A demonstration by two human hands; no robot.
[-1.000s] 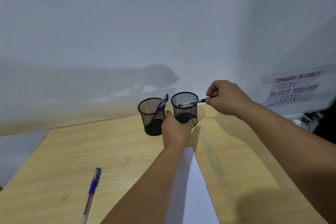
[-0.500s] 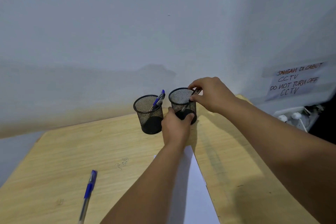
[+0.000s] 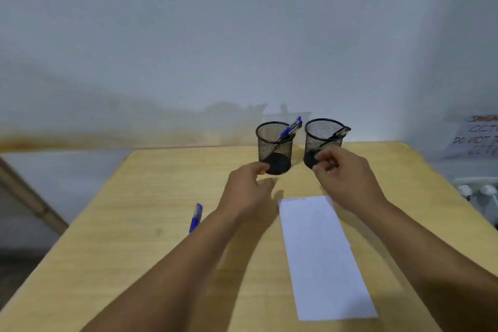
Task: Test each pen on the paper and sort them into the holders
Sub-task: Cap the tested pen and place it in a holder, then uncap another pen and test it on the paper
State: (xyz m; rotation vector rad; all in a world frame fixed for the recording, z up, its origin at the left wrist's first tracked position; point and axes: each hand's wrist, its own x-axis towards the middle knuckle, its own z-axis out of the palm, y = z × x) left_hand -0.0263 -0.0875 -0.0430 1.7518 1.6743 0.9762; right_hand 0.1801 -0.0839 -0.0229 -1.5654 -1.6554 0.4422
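Note:
Two black mesh holders stand at the far side of the wooden table. The left holder [image 3: 269, 140] has a blue pen [image 3: 291, 128] leaning in it. The right holder [image 3: 322, 135] has a black pen [image 3: 340, 132] leaning against its right rim. My left hand [image 3: 246, 191] hovers just in front of the left holder, fingers apart and holding nothing. My right hand [image 3: 343, 178] is in front of the right holder's base, fingers loosely curled and empty. A white strip of paper [image 3: 320, 256] lies between my forearms. Another blue pen [image 3: 196, 217] lies on the table left of my left arm.
The table [image 3: 134, 224] butts against a pale wall. A taped paper notice [image 3: 477, 137] is on the right wall, with white plugs and a socket strip [image 3: 477, 190] below it. A wooden slat [image 3: 29, 197] leans at the far left.
My right hand let go of the black pen, which now rests in the right holder. Both hands pulled back from that holder toward me, and my view shifted left.

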